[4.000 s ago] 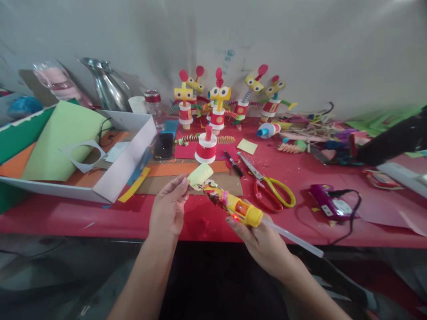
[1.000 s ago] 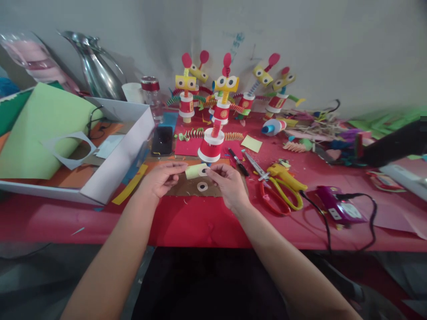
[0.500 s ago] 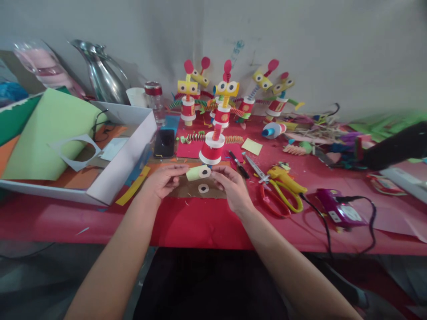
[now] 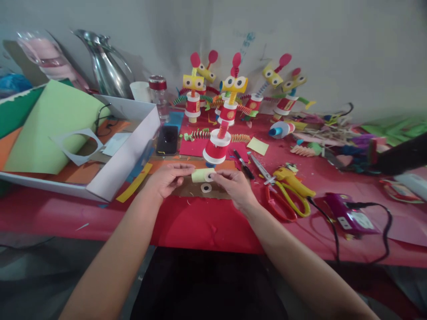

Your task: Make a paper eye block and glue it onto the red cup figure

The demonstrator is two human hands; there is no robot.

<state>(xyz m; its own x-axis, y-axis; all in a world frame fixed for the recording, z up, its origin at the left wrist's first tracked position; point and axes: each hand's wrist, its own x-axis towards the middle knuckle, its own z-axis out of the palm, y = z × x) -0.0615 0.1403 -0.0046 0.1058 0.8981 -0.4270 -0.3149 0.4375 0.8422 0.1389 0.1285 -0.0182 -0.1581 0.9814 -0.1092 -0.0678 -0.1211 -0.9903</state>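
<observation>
Between my hands is a pale yellow paper roll (image 4: 199, 176) with a round paper eye (image 4: 209, 177) on its right end. My left hand (image 4: 170, 180) pinches the roll's left end. My right hand (image 4: 235, 186) grips the right end, its thumb and finger over part of the eye. A second paper eye (image 4: 206, 188), white with a black centre, lies just below on a brown cardboard piece (image 4: 187, 191). Behind the roll stands a red and white paper-cup figure (image 4: 215, 151) with folded-paper arms and no head on top.
Scissors (image 4: 267, 175), a black pen (image 4: 243, 164) and a yellow glue gun (image 4: 293, 181) lie to the right, its cord near a purple power box (image 4: 350, 213). A white box (image 4: 123, 164) with coloured paper stands left. Finished paper figures (image 4: 193, 104) line the wall.
My right thumb and finger have moved over the eye on the roll, covering part of it. The view has shifted slightly, while both hands stay on the roll.
</observation>
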